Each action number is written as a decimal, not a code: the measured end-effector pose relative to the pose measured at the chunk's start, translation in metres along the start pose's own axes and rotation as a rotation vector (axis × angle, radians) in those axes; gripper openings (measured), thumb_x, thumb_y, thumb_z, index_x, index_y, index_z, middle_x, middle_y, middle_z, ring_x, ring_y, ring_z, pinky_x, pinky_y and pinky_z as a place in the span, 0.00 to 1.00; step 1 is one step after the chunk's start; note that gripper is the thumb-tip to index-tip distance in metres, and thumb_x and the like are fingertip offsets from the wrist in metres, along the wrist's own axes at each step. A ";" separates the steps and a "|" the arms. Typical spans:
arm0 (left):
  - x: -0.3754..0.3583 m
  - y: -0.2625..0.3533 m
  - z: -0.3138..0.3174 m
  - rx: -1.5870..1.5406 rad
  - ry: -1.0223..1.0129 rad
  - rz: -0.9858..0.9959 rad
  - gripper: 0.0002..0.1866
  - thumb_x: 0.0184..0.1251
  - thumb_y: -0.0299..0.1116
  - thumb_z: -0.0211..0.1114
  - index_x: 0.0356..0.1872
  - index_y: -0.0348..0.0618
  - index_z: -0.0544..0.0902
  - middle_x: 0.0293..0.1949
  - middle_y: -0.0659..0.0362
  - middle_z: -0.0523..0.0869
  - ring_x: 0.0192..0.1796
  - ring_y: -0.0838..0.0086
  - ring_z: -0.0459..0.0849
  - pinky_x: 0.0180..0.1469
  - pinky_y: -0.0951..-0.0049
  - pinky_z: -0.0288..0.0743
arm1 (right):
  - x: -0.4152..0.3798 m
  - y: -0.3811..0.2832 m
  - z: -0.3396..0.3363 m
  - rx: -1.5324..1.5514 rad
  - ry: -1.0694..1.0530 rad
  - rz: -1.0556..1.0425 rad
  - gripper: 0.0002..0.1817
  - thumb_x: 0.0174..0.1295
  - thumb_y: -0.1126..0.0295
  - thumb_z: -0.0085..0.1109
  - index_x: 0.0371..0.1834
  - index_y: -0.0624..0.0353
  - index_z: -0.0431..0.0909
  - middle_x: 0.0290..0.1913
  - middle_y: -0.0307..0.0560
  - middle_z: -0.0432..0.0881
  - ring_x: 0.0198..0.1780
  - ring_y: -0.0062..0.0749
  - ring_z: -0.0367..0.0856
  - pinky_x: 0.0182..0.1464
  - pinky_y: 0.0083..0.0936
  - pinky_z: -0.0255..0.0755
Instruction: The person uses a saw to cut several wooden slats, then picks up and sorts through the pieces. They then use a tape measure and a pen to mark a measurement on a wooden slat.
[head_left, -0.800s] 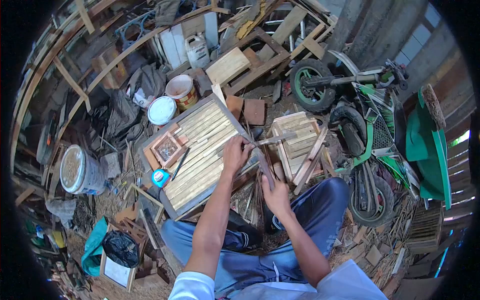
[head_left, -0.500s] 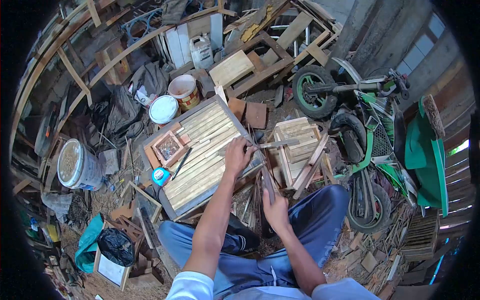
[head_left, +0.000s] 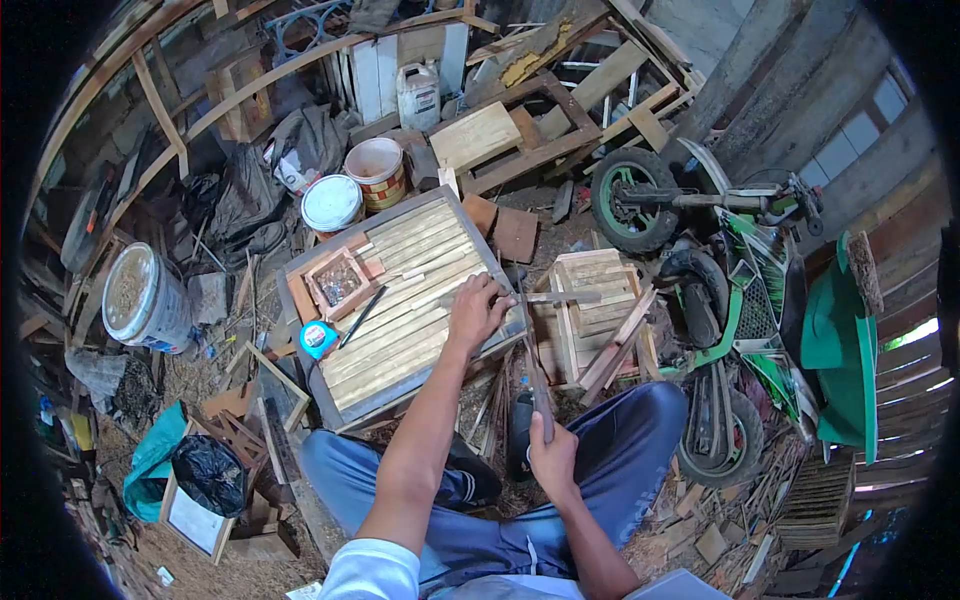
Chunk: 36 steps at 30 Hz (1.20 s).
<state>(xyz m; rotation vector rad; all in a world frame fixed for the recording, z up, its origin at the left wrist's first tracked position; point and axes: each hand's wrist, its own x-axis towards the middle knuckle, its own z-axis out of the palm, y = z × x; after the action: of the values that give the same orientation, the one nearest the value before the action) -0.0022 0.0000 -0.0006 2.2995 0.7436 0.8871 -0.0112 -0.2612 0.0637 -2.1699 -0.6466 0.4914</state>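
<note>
**Inspector:** Hands are to be recorded first. How are they placed?

**Assessor:** The left hand (head_left: 478, 312) is closed, fingers curled down onto the near edge of the slatted wooden panel (head_left: 400, 310), pinning something thin there; what is pinched cannot be told. The right hand (head_left: 553, 458) is wrapped shut around the lower end of a long dark tool (head_left: 535, 375), which runs up toward the left hand.

**Inspector:** What is judged good practice for this step?

**Assessor:** The panel should be kept pressed flat, the tool kept in line with the right forearm, and the left fingertips held clear of the working end.

**Inspector:** And the workpiece?

**Assessor:** Pale slats are seen laid side by side inside a grey frame, tilted, resting as a surface ahead of the knees. A small wooden tray (head_left: 338, 282) and a blue tape measure (head_left: 318, 339) lie beyond the left hand; a slatted crate (head_left: 590, 300) stands just right of it.
</note>
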 end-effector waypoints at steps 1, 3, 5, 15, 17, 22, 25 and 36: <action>0.000 0.001 0.001 -0.013 0.003 0.000 0.15 0.57 0.44 0.70 0.33 0.42 0.83 0.36 0.53 0.79 0.46 0.55 0.77 0.49 0.56 0.70 | 0.008 -0.001 0.005 -0.016 0.004 -0.004 0.24 0.70 0.55 0.53 0.28 0.70 0.80 0.22 0.67 0.77 0.30 0.62 0.82 0.31 0.45 0.71; -0.002 0.005 -0.002 -0.033 0.005 -0.001 0.15 0.58 0.43 0.70 0.32 0.41 0.83 0.36 0.52 0.78 0.45 0.54 0.76 0.49 0.56 0.69 | 0.029 -0.004 0.014 0.002 0.037 -0.052 0.25 0.70 0.55 0.54 0.26 0.70 0.79 0.20 0.65 0.75 0.26 0.57 0.79 0.29 0.44 0.69; -0.002 0.005 -0.002 -0.027 -0.015 -0.014 0.14 0.58 0.43 0.70 0.32 0.41 0.83 0.36 0.52 0.78 0.45 0.55 0.76 0.49 0.56 0.69 | 0.051 -0.009 0.022 0.062 0.093 -0.145 0.26 0.70 0.55 0.55 0.22 0.69 0.76 0.16 0.61 0.73 0.18 0.46 0.74 0.26 0.40 0.66; -0.001 0.005 -0.004 -0.029 0.026 -0.022 0.14 0.57 0.42 0.72 0.32 0.42 0.84 0.35 0.53 0.78 0.42 0.54 0.77 0.46 0.56 0.70 | 0.003 -0.007 0.000 0.017 0.007 0.000 0.24 0.71 0.58 0.54 0.25 0.71 0.77 0.18 0.59 0.72 0.23 0.44 0.76 0.28 0.41 0.67; -0.002 0.008 -0.003 -0.045 0.045 -0.001 0.15 0.57 0.44 0.71 0.31 0.41 0.83 0.34 0.52 0.78 0.42 0.53 0.77 0.45 0.56 0.70 | 0.037 -0.006 0.016 0.062 0.090 -0.163 0.25 0.71 0.59 0.54 0.21 0.69 0.72 0.14 0.45 0.62 0.20 0.21 0.63 0.24 0.35 0.61; -0.003 0.006 -0.002 -0.041 0.038 -0.003 0.16 0.57 0.46 0.71 0.33 0.42 0.84 0.33 0.52 0.78 0.42 0.53 0.78 0.46 0.56 0.70 | 0.074 -0.020 0.023 0.055 0.076 -0.166 0.25 0.71 0.58 0.54 0.22 0.70 0.75 0.14 0.45 0.65 0.20 0.24 0.64 0.25 0.35 0.62; -0.005 0.006 -0.002 -0.035 0.032 -0.021 0.16 0.57 0.47 0.71 0.33 0.43 0.85 0.34 0.53 0.79 0.43 0.54 0.79 0.47 0.56 0.72 | 0.051 -0.005 0.010 0.073 0.072 -0.185 0.25 0.71 0.57 0.54 0.22 0.70 0.75 0.14 0.46 0.66 0.20 0.24 0.65 0.26 0.35 0.63; 0.006 0.015 0.000 0.015 -0.025 -0.149 0.15 0.54 0.46 0.72 0.29 0.44 0.83 0.34 0.56 0.82 0.44 0.58 0.80 0.50 0.56 0.72 | 0.051 -0.013 0.005 0.011 0.002 -0.072 0.26 0.71 0.56 0.53 0.23 0.70 0.77 0.15 0.56 0.71 0.20 0.33 0.72 0.27 0.39 0.65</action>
<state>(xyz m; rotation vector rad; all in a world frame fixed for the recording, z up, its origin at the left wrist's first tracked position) 0.0056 -0.0068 0.0119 2.2305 0.9001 0.7864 0.0230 -0.2211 0.0643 -2.1290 -0.7167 0.4535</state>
